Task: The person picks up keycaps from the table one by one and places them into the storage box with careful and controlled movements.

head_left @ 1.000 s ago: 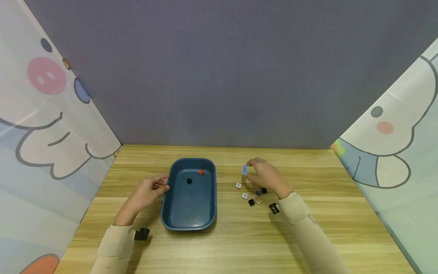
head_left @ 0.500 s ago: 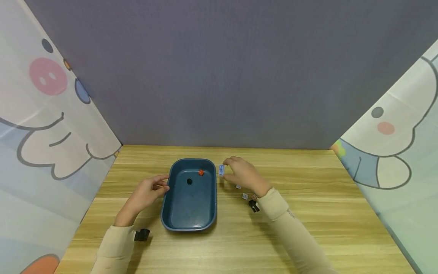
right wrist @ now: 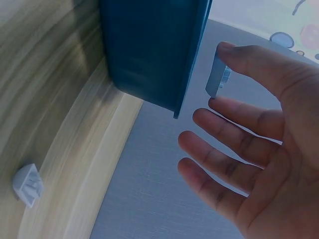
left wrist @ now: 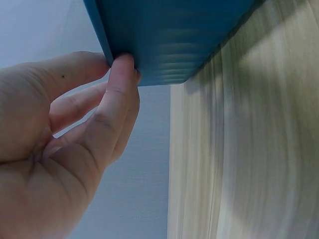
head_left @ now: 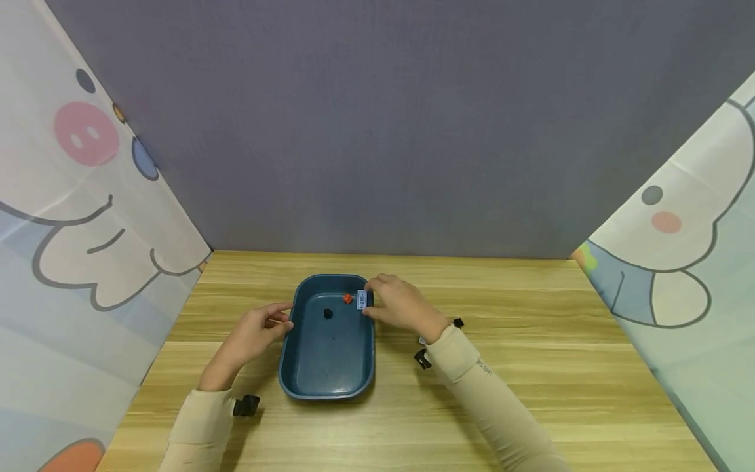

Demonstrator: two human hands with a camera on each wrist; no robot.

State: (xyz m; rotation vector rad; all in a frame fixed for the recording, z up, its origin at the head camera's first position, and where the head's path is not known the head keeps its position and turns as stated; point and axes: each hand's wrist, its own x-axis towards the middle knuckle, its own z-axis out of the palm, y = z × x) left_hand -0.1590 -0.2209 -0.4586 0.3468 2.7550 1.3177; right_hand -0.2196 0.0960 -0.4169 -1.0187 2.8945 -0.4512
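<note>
My left hand (head_left: 253, 334) pinches the left rim of a dark blue plastic tray (head_left: 330, 377) between thumb and fingers; the left wrist view shows them on the rim (left wrist: 107, 57). With thumb and index finger my right hand (head_left: 401, 307) holds a light blue, wide keycap (head_left: 362, 300) over the tray's right edge near its back corner. In the right wrist view this keycap (right wrist: 216, 75) is gripped by its ends, the other fingers spread. Inside the tray lie a red keycap (head_left: 348, 298) and a black keycap (head_left: 328, 314).
Right of the tray on the wooden table (head_left: 531, 367), a black keycap (head_left: 458, 322) and part of a white keycap (head_left: 421, 340) show around my right wrist. The right wrist view has a white keycap (right wrist: 29, 185) on the wood. A grey panel (head_left: 389, 131) stands behind.
My right hand has carried the light blue keycap leftward from among the loose keycaps to over the tray's right edge. My left hand stays at the left rim.
</note>
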